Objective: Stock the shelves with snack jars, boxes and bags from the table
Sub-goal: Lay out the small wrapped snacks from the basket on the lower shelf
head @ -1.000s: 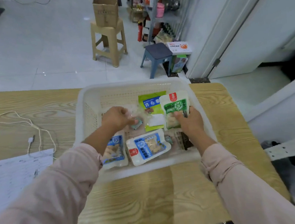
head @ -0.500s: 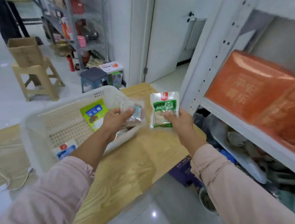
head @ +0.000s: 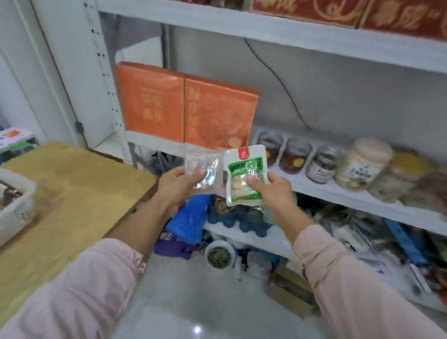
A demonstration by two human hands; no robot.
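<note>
A: What had changed since half a second before?
B: We had swung from the table (head: 79, 180) to the shelves (head: 347, 199); the basket (head: 9, 213) slid to the left edge. Our left hand (head: 177, 185) gripped the clear bag (head: 203, 171), our right hand (head: 275, 192) pinched the green peanut bag (head: 244, 178), both at centre frame.
A: And around them?
B: Orange boxes (head: 185, 110) stood above, jars (head: 323, 161) to the right.

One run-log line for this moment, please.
stage: at shelves, nothing placed yet | left hand: holds clear bag | right hand: holds green peanut bag | ahead: shelf with jars
</note>
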